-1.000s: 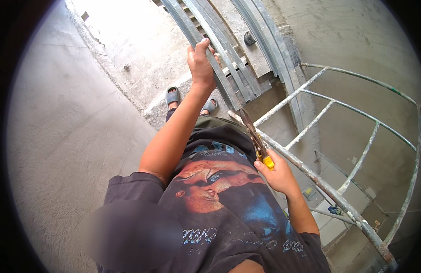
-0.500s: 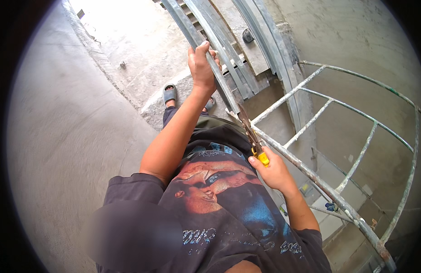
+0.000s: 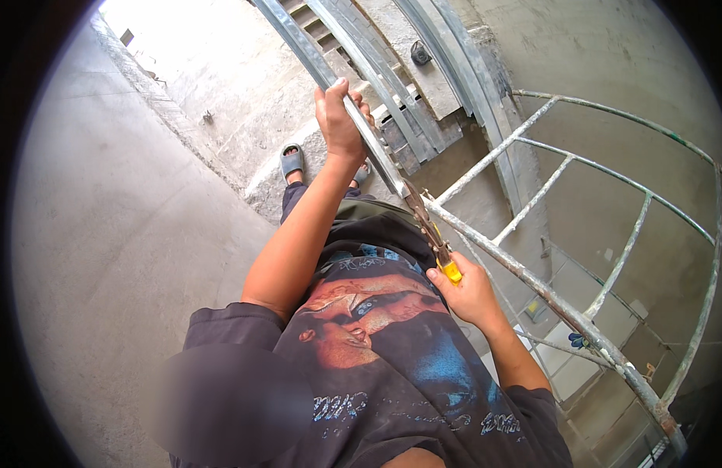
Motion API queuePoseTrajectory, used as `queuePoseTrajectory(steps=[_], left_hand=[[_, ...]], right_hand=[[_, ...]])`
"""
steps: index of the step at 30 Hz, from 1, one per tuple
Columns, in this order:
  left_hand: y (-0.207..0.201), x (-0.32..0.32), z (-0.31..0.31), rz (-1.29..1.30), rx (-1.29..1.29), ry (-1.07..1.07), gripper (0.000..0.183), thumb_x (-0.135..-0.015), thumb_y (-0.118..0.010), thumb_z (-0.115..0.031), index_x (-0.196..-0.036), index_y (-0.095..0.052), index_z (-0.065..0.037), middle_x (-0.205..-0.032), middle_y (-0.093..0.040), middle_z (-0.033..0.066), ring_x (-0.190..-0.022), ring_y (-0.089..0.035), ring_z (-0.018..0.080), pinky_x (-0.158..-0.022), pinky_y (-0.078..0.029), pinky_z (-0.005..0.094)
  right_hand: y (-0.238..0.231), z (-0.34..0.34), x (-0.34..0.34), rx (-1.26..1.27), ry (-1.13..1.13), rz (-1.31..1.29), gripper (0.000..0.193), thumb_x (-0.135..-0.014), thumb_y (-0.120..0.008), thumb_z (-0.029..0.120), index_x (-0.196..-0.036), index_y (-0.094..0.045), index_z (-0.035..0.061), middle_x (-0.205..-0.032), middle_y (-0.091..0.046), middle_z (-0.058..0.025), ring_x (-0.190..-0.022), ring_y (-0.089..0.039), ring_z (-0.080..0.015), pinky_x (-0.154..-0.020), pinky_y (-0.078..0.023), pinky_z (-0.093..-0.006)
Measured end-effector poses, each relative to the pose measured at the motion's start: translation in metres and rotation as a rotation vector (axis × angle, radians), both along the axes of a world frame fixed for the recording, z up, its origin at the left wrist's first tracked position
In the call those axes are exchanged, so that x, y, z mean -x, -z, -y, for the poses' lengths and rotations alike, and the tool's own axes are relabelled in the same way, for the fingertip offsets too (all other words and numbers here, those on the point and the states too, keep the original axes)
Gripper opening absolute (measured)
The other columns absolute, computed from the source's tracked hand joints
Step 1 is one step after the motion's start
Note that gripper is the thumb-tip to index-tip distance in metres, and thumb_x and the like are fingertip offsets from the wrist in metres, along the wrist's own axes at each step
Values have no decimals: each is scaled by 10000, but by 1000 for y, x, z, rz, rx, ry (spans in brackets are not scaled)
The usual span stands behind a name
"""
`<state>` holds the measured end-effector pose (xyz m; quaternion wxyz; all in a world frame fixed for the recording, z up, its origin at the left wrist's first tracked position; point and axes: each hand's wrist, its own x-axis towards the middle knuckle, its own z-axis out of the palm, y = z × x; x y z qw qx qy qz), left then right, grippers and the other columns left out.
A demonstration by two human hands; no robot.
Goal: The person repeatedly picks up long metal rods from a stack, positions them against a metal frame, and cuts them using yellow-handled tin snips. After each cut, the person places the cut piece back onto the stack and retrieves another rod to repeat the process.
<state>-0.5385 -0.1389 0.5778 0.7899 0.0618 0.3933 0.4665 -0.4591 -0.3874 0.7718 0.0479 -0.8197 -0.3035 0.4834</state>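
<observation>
My left hand (image 3: 341, 117) is wrapped around a long grey metal channel (image 3: 299, 39) that runs from the top of the view down toward my chest. At the channel's near end sit metal snips (image 3: 425, 222) with a yellow-tipped handle. My right hand (image 3: 466, 292) grips those handles close to my dark printed shirt. The snips' jaws meet the channel's end, just below my left hand.
Several more metal channels (image 3: 392, 54) lie on rough concrete steps ahead. A paint-spattered tubular scaffold railing (image 3: 532, 273) crosses on the right, with a drop beyond it. My feet in grey sandals (image 3: 292, 161) stand on concrete. A smooth concrete wall (image 3: 104, 234) fills the left.
My right hand and the snips have edged slightly up and to the left along the channel. My left hand keeps its grip in nearly the same spot.
</observation>
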Motion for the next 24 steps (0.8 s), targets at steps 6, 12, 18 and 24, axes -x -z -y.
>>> queuePoseTrajectory(steps=[6, 12, 18, 24], left_hand=[[-8, 1, -1, -38, 3, 23, 323, -956, -550, -372, -1122, -451, -113, -738, -464, 11, -525, -459, 124, -444, -376, 281], [-8, 1, -2, -55, 10, 42, 306, -958, -549, -367, -1108, -444, -122, -739, -464, 20, -533, -455, 131, -451, -379, 290], [-1, 2, -2, -76, 13, 38, 293, -950, -564, -355, -1096, -435, -135, -739, -474, 28, -539, -460, 135, -454, -388, 294], [-3, 3, -2, -125, 5, 41, 300, -946, -561, -352, -1115, -445, -133, -738, -477, 26, -545, -463, 135, -449, -379, 294]], right_hand=[[-5, 20, 0, -5, -37, -81, 520, -936, -689, 357, -1257, -556, -30, -1101, -643, -256, -1037, -638, -413, -889, -495, -441], [8, 15, 19, -35, 66, -72, 558, -943, -681, 362, -1303, -542, -41, -1170, -631, -258, -1111, -621, -426, -943, -489, -440], [15, 14, 31, -91, 44, 40, 649, -938, -693, 375, -1361, -492, -75, -1231, -590, -267, -1147, -602, -436, -972, -484, -440], [17, 14, 37, -124, 50, 78, 662, -929, -705, 362, -1369, -481, -79, -1225, -582, -266, -1143, -598, -438, -969, -485, -437]])
